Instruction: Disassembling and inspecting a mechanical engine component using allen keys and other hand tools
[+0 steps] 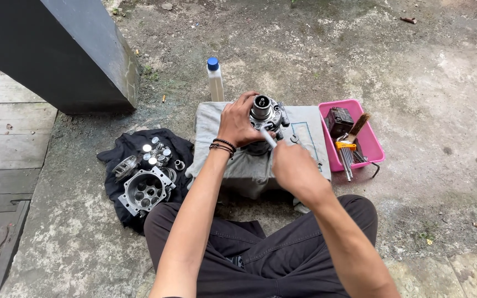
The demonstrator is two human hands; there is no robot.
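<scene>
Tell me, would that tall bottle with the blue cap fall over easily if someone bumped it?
Probably. The bottle is tall and narrow, standing upright on rough, uneven concrete ground, so a nudge could tip it. It looks like thin plastic, likely light. Once down, its round body might roll.

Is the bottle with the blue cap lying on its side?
No, the bottle stands upright on the ground behind the grey cloth, with its blue cap on top.
</scene>
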